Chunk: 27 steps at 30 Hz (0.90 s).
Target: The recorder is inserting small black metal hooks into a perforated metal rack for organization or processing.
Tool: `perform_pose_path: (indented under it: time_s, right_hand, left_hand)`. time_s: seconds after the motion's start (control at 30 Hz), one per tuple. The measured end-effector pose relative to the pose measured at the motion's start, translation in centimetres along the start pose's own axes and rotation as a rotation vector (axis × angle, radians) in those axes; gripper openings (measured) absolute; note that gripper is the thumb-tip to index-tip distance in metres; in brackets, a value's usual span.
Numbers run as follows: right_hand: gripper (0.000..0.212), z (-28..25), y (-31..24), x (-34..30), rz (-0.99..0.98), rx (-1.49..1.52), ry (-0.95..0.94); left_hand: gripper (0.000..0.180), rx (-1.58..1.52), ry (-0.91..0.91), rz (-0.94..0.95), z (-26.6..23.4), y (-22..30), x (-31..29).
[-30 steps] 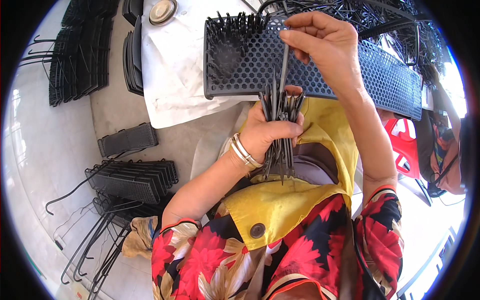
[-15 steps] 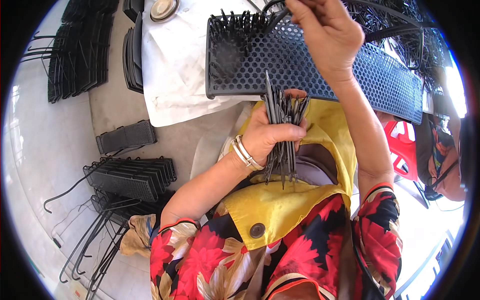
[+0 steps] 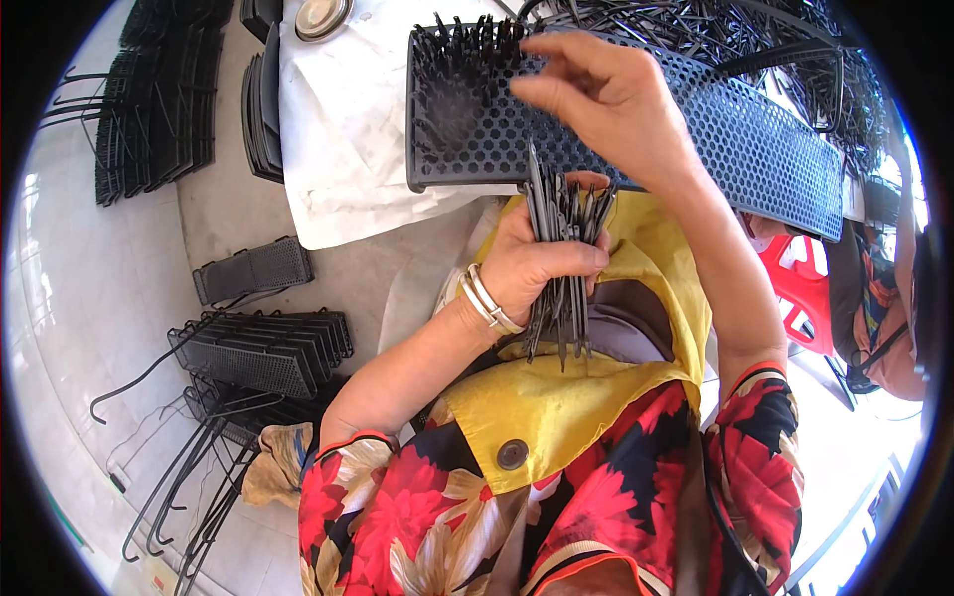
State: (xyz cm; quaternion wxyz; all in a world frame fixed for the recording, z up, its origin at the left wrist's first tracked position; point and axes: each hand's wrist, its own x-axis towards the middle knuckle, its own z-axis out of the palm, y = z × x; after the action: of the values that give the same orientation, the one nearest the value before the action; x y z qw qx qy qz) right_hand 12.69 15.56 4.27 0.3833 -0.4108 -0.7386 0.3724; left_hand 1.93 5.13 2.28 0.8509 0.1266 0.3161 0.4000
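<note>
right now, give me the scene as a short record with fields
left hand: fist shut on a bundle of black pins, held upright over the lap
right hand: raised above the perforated panel, fingers loosely curled; cannot tell if it holds a pin
panel: black, long, a cluster of pins standing at its left end
under panel: white sheet
lap: yellow apron
floor, left: stacked black panels, wire hooks

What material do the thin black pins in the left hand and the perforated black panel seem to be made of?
The pins look like matte black moulded plastic: dull surface, uniform pointed shape; coated metal is possible. The perforated panel also looks like plastic: an even hexagonal hole grid and a soft sheen.
</note>
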Motion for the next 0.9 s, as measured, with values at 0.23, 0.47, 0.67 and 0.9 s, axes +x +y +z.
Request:
perform_pose_path:
  time_s: [0.23, 0.47, 0.67, 0.9]
  right_hand:
    - [0.002, -1.3, -0.6, -1.1, 0.476, 0.384, -0.244]
    - [0.008, -2.2, -0.6, 0.4, 0.175, 0.206, 0.227]
    - [0.007, -0.2, -2.0, 2.0, -0.435, -0.248, 0.549]
    - [0.022, 1.1, 3.3, 2.2, -0.790, -0.473, 0.270]
  left_hand:
    - [0.053, 0.060, -0.060, 0.012, 0.2, 0.0, 0.0]
    - [0.059, 0.058, -0.070, -0.005, -0.1, -0.3, 0.2]
    - [0.058, 0.046, -0.032, -0.025, 0.0, -0.1, 0.1]
    - [0.052, -0.016, -0.043, -0.056, 0.1, -0.1, 0.1]
